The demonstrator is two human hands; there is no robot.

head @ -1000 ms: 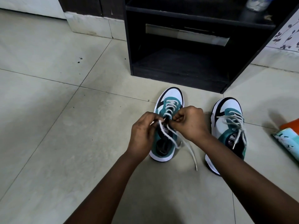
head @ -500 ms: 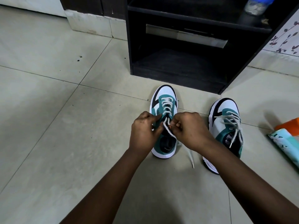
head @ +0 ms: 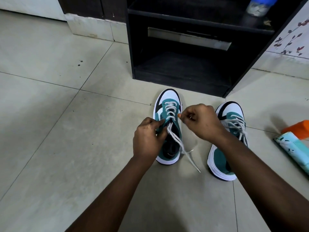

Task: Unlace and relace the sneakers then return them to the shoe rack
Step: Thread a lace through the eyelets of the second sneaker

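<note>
Head view: left sneaker [head: 168, 126] on the floor [head: 66, 131], toe pointing far toward the shoe rack [head: 184, 64]; right sneaker [head: 229, 139] just right of it, laced. Left hand [head: 147, 139] curled, pinching the sneaker's left eyelet flap. Right hand [head: 202, 121] curled at the right eyelets, probably pinching the lace [head: 177, 139]; hard to see. Loose lace ends trail near-right, nearer the right hand, so likely it threads next.
</note>
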